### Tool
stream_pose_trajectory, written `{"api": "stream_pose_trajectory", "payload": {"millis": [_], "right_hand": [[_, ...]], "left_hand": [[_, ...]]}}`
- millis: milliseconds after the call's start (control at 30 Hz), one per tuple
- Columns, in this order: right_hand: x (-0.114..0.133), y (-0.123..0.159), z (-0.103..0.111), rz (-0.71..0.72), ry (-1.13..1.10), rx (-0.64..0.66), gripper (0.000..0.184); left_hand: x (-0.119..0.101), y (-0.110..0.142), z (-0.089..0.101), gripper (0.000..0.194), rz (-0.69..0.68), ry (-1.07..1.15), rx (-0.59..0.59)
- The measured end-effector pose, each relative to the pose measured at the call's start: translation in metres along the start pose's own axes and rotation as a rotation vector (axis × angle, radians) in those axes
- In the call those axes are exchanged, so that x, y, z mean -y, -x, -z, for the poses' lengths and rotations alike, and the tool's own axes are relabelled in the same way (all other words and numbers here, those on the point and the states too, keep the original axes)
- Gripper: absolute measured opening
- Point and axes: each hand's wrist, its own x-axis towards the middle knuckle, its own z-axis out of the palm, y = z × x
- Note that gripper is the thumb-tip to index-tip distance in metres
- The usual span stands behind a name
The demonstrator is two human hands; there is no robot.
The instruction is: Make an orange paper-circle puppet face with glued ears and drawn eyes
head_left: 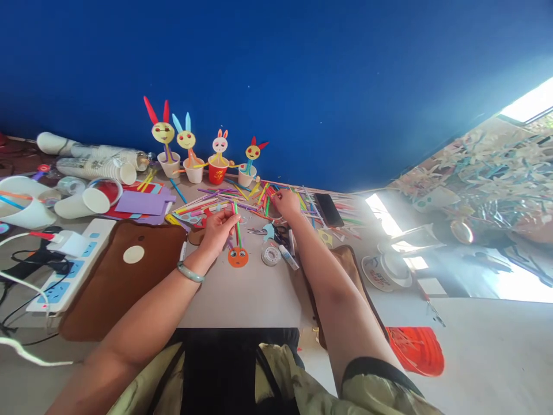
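Observation:
My left hand (218, 230) is closed, pinching a green straw (239, 233) and a red one beside it, both held roughly upright. Just below their lower ends lies an orange round paper face (238, 257) with drawn eyes. My right hand (286, 204) reaches into the loose pile of colored straws (211, 204) near the wall. Its fingers are bent together at the pile, and what they pinch is too small to make out. Between my arms lie a tape roll (271, 255), a small white glue tube (288, 257) and scissors (276, 232).
Several paper cups with rabbit-face figures (218, 170) stand along the blue wall. At left are stacked paper cups (99, 167), purple paper (142, 203), a brown pad (129, 288) and a power strip (71, 271). A phone (329, 210) lies right; an orange-red bin (419, 351) stands below.

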Motion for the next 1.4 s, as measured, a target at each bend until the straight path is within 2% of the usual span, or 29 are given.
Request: {"api": "stream_pose_trajectory", "payload": {"millis": [233, 500, 767, 1067, 1400], "right_hand": [[0.002, -0.059, -0.02, -0.087, 0.044, 0.027, 0.027], [-0.011, -0.086, -0.026, -0.105, -0.151, 0.023, 0.017], [-0.026, -0.084, -0.011, -0.065, -0.631, -0.082, 0.03], [-0.03, -0.06, 0.009, 0.02, -1.092, 0.102, 0.039], [-0.011, -0.031, 0.015, 0.09, -1.281, 0.247, 0.039]], "left_hand": [[0.009, -0.005, 0.001, 0.035, -0.001, 0.003, -0.025], [0.014, -0.006, 0.001, 0.032, 0.008, -0.002, -0.035], [0.008, -0.003, 0.0, 0.03, 0.019, 0.007, -0.026], [0.006, -0.004, 0.0, 0.033, 0.046, 0.007, -0.014], [0.005, -0.003, 0.0, 0.031, 0.042, -0.005, -0.009]]}}
